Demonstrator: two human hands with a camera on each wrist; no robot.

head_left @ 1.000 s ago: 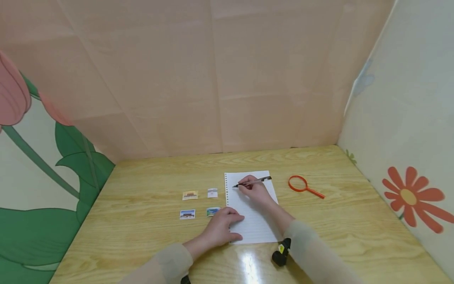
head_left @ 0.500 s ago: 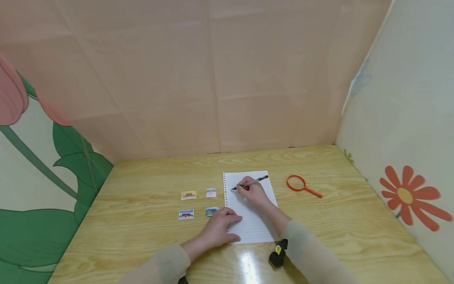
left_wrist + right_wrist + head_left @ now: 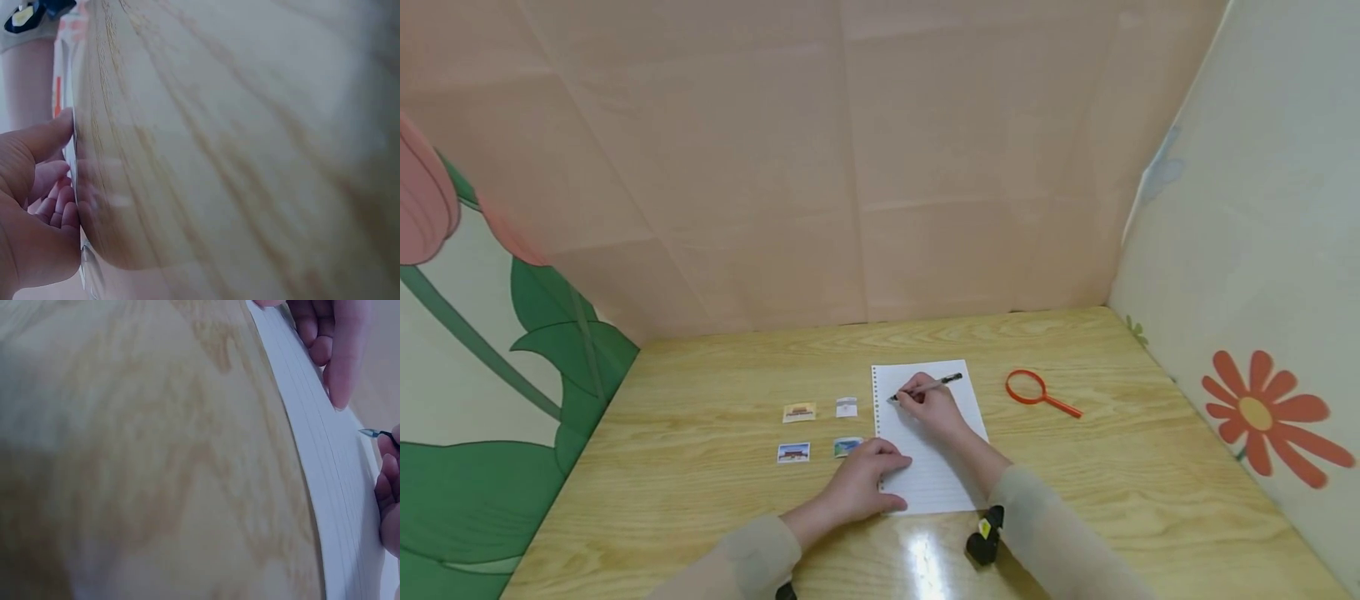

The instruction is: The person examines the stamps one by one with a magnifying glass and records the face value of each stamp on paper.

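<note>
Right hand [image 3: 928, 408] pinches a pen [image 3: 945, 380] low on the barrel, fingers closed around it, back end angled up to the right. Tip is over the upper left of the lined paper [image 3: 936, 483]; can't tell if it touches. Left hand [image 3: 859, 483] rests on the paper's punched left edge, lower half, thumb and index finger spread. Sheet lies flat on the bench [image 3: 692, 508], right of four small picture cards [image 3: 793, 452]; the nearest is partly hidden by the left hand, contact unclear. Red magnifying glass [image 3: 1064, 407] lies right of the sheet, apart from both hands.

Handling, my read: pen should be light, stiff, smooth; best hold is a pinch just behind the tip. Paper should be light, floppy, prone to slide on a glossy bench and to crease; flat finger pressure near the edge beats a hard grip
</note>
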